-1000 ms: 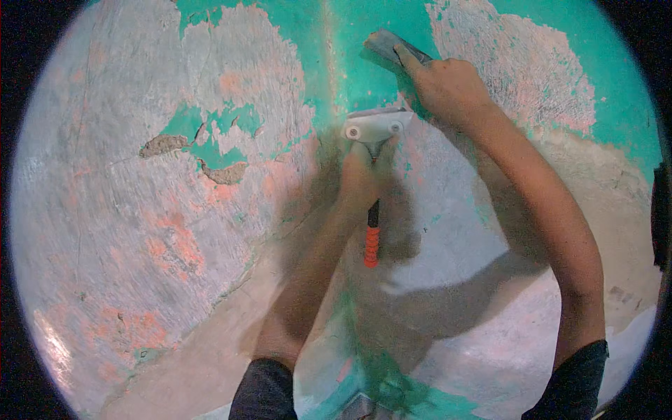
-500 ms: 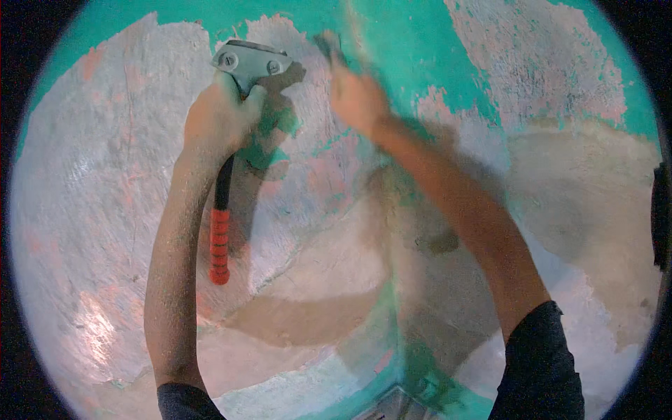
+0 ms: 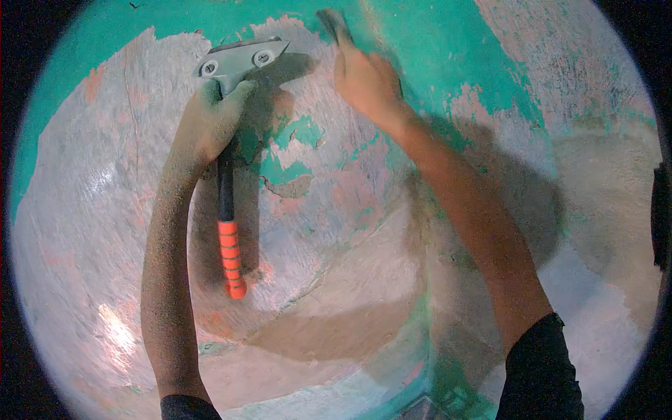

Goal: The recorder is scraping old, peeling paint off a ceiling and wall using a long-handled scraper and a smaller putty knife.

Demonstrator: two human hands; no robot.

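My left hand [image 3: 208,126] is closed around the neck of a wall scraper [image 3: 239,60]. Its wide grey head with two screws points up, and its black shaft hangs down to an orange-red ribbed grip. Up and to the right, my right hand [image 3: 369,85] grips a small flat hand tool [image 3: 336,26] with a dark, widened end; whether that is a blade or bristles I cannot make out. That end lies at or close to the green paint [image 3: 448,49] near the wall corner. Pale stripped wall [image 3: 91,182] spreads around the scraper, with green patches [image 3: 287,164] beside its shaft.
A wall corner runs down the middle, right of the scraper. Bare brownish plaster [image 3: 595,189] shows on the right wall. At the bottom, a grey edge of some object [image 3: 423,407] sits in the corner. A dark object [image 3: 659,217] stands at the far right rim.
My right hand and its tool have moved slightly up and right in view. The scraper has tilted a little, its head shifting left and its grip lower. The wall has shifted in the picture.
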